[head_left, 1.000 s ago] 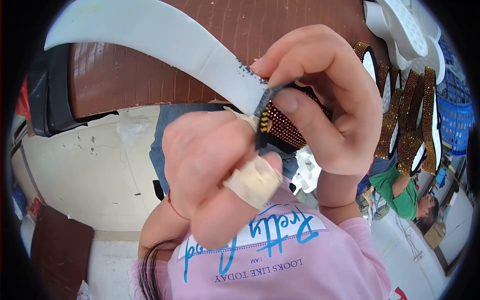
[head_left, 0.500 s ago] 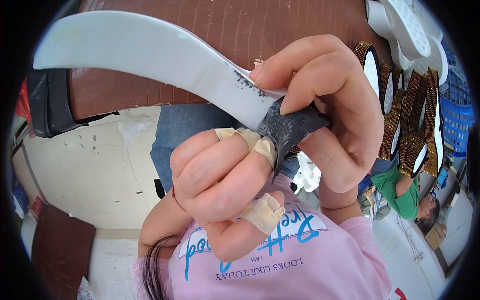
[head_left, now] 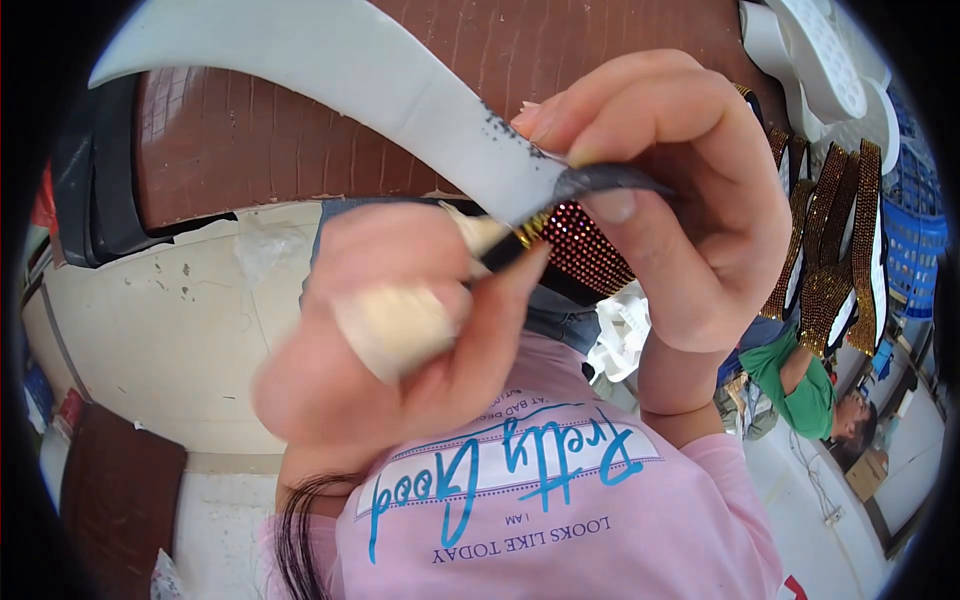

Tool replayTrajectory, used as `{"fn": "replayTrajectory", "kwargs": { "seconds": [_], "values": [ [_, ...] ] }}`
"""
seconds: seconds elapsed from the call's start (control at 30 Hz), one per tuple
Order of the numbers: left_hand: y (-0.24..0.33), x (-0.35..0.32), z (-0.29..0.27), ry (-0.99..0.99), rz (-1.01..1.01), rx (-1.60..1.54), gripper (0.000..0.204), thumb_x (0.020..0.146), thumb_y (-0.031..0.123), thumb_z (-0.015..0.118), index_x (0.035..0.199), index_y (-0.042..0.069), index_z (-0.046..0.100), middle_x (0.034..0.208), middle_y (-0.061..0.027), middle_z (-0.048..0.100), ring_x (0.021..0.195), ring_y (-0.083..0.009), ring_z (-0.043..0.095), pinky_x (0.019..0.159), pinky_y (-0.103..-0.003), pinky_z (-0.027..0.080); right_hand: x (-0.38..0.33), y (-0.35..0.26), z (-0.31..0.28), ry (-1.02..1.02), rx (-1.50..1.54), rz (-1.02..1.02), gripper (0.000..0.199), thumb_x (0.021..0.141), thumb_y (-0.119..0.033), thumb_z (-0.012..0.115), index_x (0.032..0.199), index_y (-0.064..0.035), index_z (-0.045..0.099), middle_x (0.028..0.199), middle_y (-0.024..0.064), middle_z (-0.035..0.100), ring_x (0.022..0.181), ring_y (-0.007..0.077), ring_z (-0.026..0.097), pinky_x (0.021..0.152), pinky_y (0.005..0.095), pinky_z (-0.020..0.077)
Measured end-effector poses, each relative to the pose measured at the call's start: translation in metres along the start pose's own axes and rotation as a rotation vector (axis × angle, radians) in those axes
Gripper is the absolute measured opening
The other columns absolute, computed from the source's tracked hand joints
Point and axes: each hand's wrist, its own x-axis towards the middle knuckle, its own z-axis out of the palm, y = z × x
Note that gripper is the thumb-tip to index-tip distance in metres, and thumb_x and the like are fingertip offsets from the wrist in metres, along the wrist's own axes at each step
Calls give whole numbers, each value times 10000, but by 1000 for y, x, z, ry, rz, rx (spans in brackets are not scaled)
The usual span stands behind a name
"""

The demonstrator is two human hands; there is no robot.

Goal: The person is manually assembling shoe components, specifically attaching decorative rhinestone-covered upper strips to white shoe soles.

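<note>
A curved white shoe sole stretches from the upper left to the middle, its lower end speckled with black. My right hand is closed around that end, fingers on its far side. The right thumb presses a thin dark grey flap there. Below it hangs a black strap studded with red and gold rhinestones. My left hand, blurred by motion and with beige tape on its fingers, pinches the strap's left edge. The strap's far part is hidden behind the right hand.
A brown table lies beyond the sole. Several rhinestone straps on white soles hang at the right, near white soles and a blue plastic basket. Black sheets drape at the left. A person in green is farther right.
The sole has shifted up and tilted more steeply. My left hand has moved from the dark flap to the strap's edge, and the flap now appears nearly edge-on, with the rhinestones exposed.
</note>
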Motion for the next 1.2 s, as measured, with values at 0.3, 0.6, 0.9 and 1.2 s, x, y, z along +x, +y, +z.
{"fn": "replayTrajectory", "kwargs": {
  "seconds": [0.3,0.6,0.9,1.2],
  "values": [
    [-5,-1,26,450,-229,-511,583,819,-111,599,1269,115,305,1138,-112,512,960,-153,536,907,-289,435,0,-12,12,109,207,294,298,773,100,519,1064,60,574,911,122,613,841,179,601,786,228,472],
    [-11,-3,30,494,-209,-568,570,831,-99,585,1275,124,306,1161,-109,492,968,-166,542,908,-289,436,3,1,4,-53,295,320,544,723,121,668,1235,86,490,994,123,552,894,163,579,850,253,483],
    [-20,-1,25,488,-147,-567,558,842,-98,571,1279,126,306,1157,-111,490,963,-160,547,897,-273,438,6,-9,4,-56,238,429,558,709,126,675,1235,90,493,970,115,547,882,166,568,855,263,478],
    [-27,3,22,521,-90,-547,539,845,-98,582,1261,121,320,1140,-111,494,922,-150,554,860,-244,445,7,-16,12,-28,67,401,535,689,101,690,1199,80,532,923,103,553,842,153,559,800,249,475]
  ]
}}
